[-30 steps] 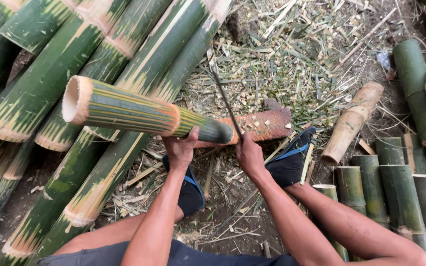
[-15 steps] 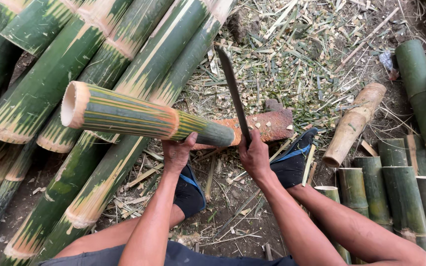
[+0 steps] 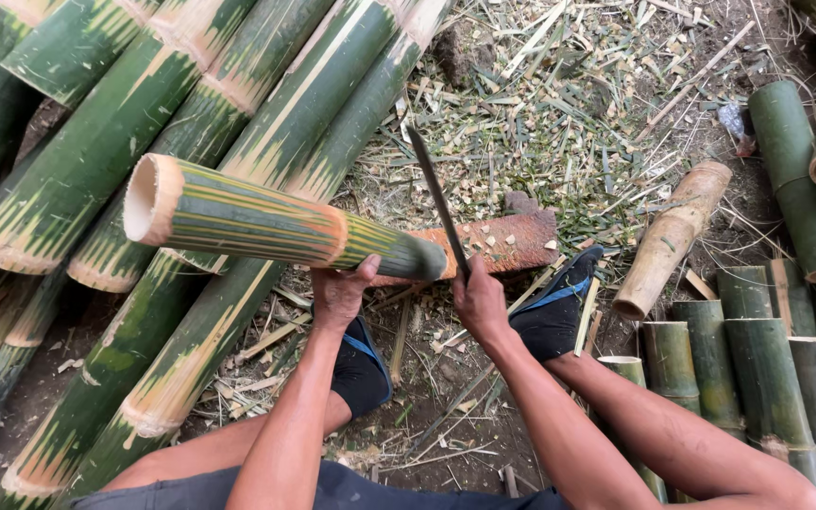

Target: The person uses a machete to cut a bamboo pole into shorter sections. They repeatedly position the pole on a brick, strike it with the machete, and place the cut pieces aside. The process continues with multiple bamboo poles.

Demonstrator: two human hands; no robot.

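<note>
Trimming a bamboo section over a reddish wooden block

The left hand [image 3: 340, 295] grips the green-and-yellow striped bamboo tube [image 3: 276, 222], its 3 o'clock end on the block [image 3: 507, 244]; right-hand fingers [image 3: 480, 300] close around the long dark blade [image 3: 436, 196], raised. Tip shaved; most bark remains.

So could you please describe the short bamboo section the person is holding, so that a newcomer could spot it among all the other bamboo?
Start at the stack of long green bamboo poles lying on the ground at upper left. Above them, the left hand props up a short green bamboo section with yellow stripes, its far end on a reddish-brown wooden block. Unlike its neighbours, it is raised, with its hollow pale cut end facing left.
</note>
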